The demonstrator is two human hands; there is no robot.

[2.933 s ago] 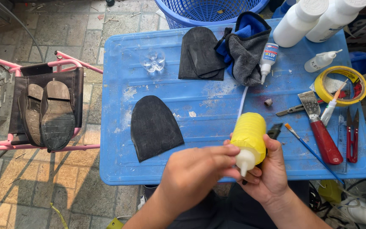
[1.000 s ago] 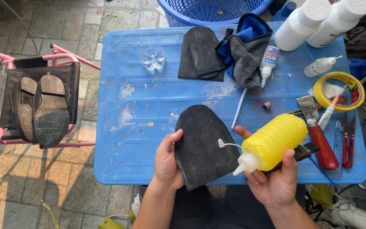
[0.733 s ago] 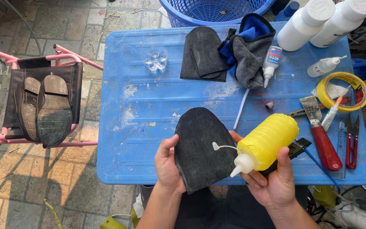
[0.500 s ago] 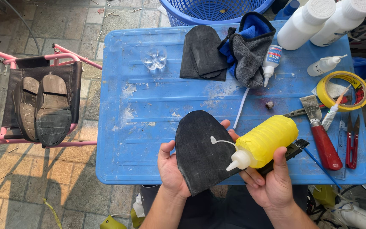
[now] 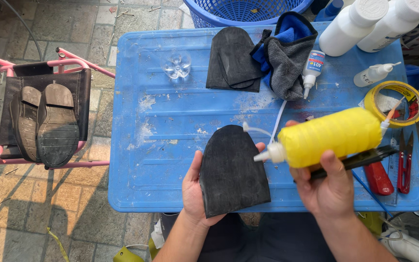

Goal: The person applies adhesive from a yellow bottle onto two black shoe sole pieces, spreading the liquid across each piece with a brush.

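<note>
Now | left hand (image 5: 193, 187) grips sole (image 5: 233, 175), palm hidden | right hand (image 5: 327, 187) grips bottle (image 5: 333, 137)

Both forearms came up from the bottom edge, bare, angling in toward each other, and the black sole piece (image 5: 231, 174) served as the marker throughout. The left hand (image 5: 195, 187) sat under and just left of that piece, palm up, thumb lying along its left edge, 1 fingertip peeking past its upper right side. The right hand (image 5: 328, 187) hung just right of the piece, wrist bent back, fingers wrapped from beneath, thumb pressed over the top of a yellow bottle (image 5: 333, 136) clamped in its grip. Neither hand touched the other; the 2 wrists stayed well apart below the piece.
</note>
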